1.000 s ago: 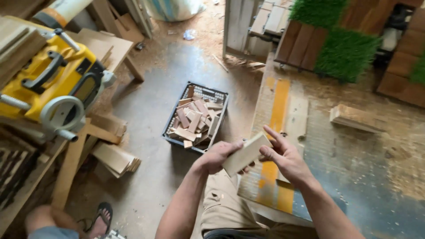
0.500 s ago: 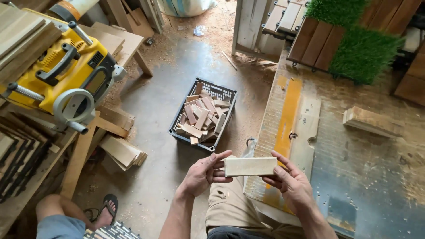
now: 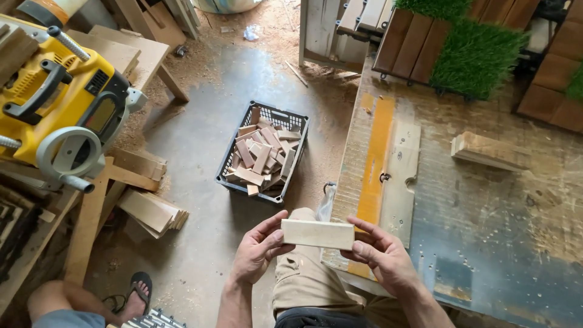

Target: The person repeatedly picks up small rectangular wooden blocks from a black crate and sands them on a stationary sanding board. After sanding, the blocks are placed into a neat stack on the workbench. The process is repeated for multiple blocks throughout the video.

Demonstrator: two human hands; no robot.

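Wood block (image 3: 317, 234) goes from tilted, far end up to the right, to level between both hands. Left hand (image 3: 260, 248) opens from a wrap-around hold to fingertips on the left end. Right hand (image 3: 379, 255) now supports the right end from below.

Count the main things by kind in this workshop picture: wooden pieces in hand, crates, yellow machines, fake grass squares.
Pale wooden block held between left hand and right hand: 1
Black plastic crate of wood offcuts: 1
Yellow machine: 1
Fake grass squares in view, the clearest: at least 3, some cut off by the picture's edge
Total: at least 6
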